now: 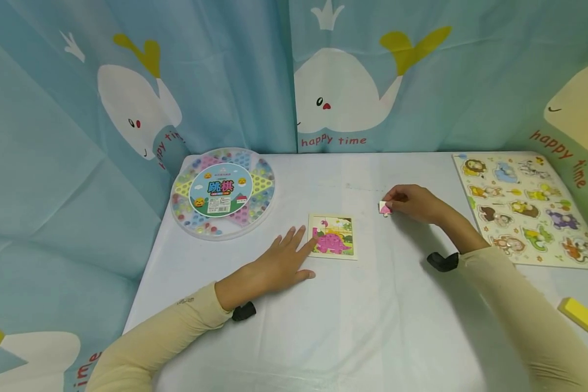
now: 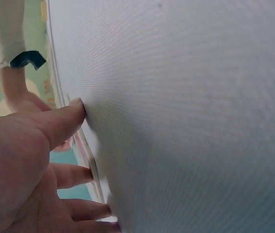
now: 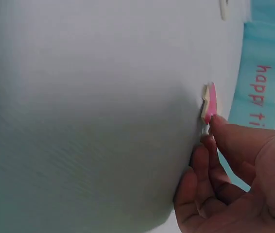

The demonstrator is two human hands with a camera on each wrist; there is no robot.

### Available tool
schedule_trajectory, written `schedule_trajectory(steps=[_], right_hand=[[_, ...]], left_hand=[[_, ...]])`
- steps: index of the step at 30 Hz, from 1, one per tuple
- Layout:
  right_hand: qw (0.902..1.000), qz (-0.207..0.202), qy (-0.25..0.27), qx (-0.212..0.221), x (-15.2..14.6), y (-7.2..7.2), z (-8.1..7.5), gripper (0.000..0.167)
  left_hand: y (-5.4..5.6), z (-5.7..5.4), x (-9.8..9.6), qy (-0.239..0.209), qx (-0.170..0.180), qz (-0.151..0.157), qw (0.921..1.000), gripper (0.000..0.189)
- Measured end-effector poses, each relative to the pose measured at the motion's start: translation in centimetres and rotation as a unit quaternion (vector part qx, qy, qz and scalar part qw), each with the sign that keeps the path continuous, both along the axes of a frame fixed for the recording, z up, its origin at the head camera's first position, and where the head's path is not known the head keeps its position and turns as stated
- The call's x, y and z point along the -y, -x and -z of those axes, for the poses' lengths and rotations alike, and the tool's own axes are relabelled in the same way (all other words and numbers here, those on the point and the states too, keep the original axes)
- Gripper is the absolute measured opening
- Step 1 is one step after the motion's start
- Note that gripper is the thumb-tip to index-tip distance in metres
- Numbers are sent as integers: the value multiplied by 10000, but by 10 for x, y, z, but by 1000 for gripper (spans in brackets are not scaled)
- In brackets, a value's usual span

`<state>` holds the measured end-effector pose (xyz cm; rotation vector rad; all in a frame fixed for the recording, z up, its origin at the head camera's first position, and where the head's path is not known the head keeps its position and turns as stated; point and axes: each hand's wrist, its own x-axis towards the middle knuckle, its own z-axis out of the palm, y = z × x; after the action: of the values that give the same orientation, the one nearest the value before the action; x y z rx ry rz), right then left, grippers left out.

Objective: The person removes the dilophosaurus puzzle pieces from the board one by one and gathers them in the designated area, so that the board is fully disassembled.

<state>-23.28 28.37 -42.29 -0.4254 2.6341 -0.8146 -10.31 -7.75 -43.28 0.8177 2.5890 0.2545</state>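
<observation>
A small square jigsaw puzzle (image 1: 332,244) with a pink dinosaur lies flat in its tray near the table's middle. My left hand (image 1: 283,265) rests at its left edge, fingers spread, the index fingertip over the picture. In the left wrist view, the thumb and fingers (image 2: 74,175) of that hand look straight and hold nothing. To the right of the puzzle, my right hand (image 1: 412,203) pinches a small pink-and-white jigsaw piece (image 1: 384,208) by its edge. In the right wrist view the piece (image 3: 209,103) sits at the thumb tip, close above the white tabletop.
A round Chinese checkers box (image 1: 261,216) with coloured marbles stands at the back left. On the right lies an animal peg puzzle board (image 1: 512,190), with a yellow block (image 1: 583,317) nearer the front. A blue whale-print curtain (image 1: 255,71) borders the table's back and left.
</observation>
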Motion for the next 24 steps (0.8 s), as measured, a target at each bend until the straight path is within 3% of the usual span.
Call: schedule_trajectory(steps=[15,24], right_hand=[[9970,155,-162,-747,10,-8,7,11],[9925,-120,-111,-1209,40,-23,-7,23]], left_hand=[[0,-2,-2,9,42,-34,10000,79],[0,-1,-1,0,62,-33,10000,79]])
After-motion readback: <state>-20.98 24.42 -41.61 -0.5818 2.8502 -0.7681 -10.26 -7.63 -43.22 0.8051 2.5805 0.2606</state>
